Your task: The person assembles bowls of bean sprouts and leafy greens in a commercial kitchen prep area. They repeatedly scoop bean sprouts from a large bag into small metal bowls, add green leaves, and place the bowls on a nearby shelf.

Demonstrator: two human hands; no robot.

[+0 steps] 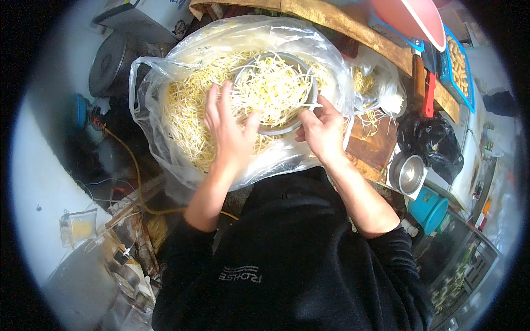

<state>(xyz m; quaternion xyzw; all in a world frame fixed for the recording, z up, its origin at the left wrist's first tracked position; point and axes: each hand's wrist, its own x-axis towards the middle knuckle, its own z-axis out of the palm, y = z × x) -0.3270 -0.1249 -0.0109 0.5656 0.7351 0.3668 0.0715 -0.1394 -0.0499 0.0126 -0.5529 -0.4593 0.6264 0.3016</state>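
A round metal bowl [315, 89] heaped with bean sprouts [273, 89] stands inside a large clear plastic bag [248, 33]. More loose bean sprouts [188, 120] fill the bag around the bowl, mostly on its left. My right hand [323, 128] grips the bowl's rim at the lower right, thumb on top and fingers bent. With its fingers spread, my left hand [232, 128] lies over the sprouts at the bowl's left edge; its thumb reaches over the rim. Whether its fingertips press on the sprouts or the bowl I cannot tell.
At the right are a wooden board [370, 142] with stray sprouts, a small metal bowl [409, 174], a black plastic bag [430, 136], a knife's wooden handle [418, 78] and a blue basket [468, 97]. A turquoise bucket [428, 211] stands lower right. A yellow hose [134, 165] runs at the left.
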